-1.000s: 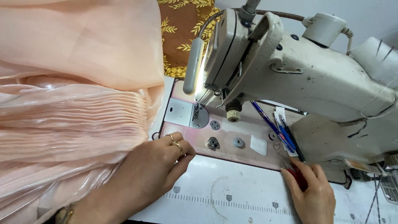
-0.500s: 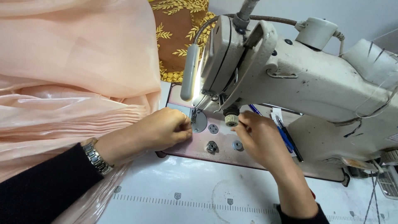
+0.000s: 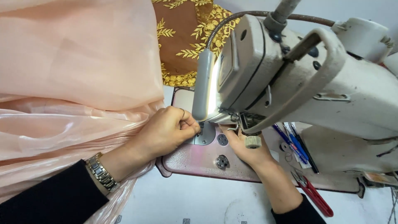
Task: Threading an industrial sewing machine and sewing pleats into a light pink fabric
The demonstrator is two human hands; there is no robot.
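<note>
The needle plate (image 3: 206,135) sits under the sewing machine (image 3: 298,91) head, on the pinkish bed. The left hand (image 3: 168,130) pinches narrowly at it; the right hand (image 3: 244,147) reaches beneath, its fingers hidden. Peach fabric (image 3: 74,83) is heaped left on the white table (image 3: 199,203); red snips (image 3: 313,193) lie right.

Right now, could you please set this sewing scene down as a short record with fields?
Setting: white sewing machine on a pale table
Left hand: fingers pinched at the needle plate, ring on one finger, metal wristwatch
Right hand: under the machine head, by the needle area
Lamp: grey gooseneck, lit, aimed at the plate
Fabric: peach satin to the left; brown cloth with gold embroidery behind
Tools: red-handled snips; blue pens
</note>
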